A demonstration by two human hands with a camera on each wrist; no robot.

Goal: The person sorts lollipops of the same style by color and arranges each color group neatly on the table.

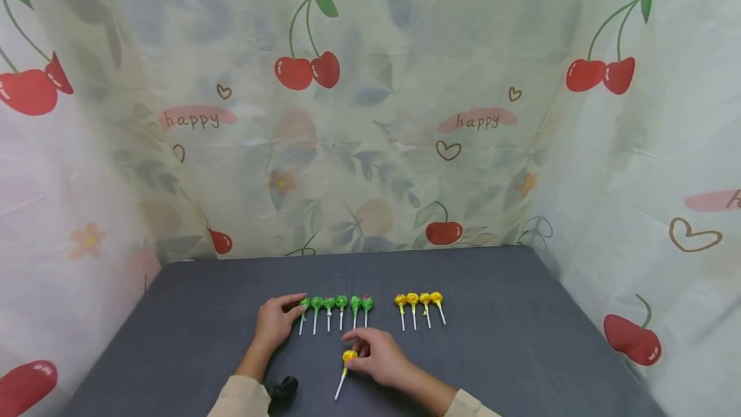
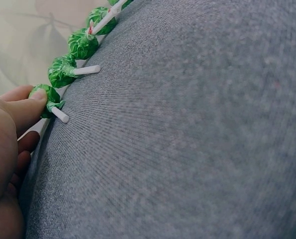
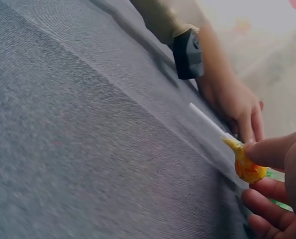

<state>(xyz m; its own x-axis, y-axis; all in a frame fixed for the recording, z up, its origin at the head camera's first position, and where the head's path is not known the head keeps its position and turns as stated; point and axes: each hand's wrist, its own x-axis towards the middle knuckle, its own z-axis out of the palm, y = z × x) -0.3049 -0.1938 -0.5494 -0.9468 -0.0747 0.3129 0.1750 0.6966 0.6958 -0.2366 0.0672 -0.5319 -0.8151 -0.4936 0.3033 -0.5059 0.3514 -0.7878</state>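
Observation:
My left hand (image 1: 276, 322) is at the left end of a row of green-wrapped lollipops (image 1: 341, 302). Its thumb and index finger pinch the head of the leftmost green lollipop (image 2: 51, 94), whose white stick points toward me. Nearer the front, my right hand (image 1: 379, 356) holds a yellow-wrapped lollipop (image 3: 250, 171) by its head between thumb and fingers. The white stick of that one slants down toward the front left in the head view. Part of its wrapper is hidden behind the right thumb.
To the right of the green row, several yellow lollipops (image 1: 413, 299) lie side by side with sticks toward me. All rest on a dark grey cloth-covered table (image 1: 492, 352). A printed curtain (image 1: 370, 147) encloses the back and sides. A black device (image 3: 188, 55) is on the left wrist.

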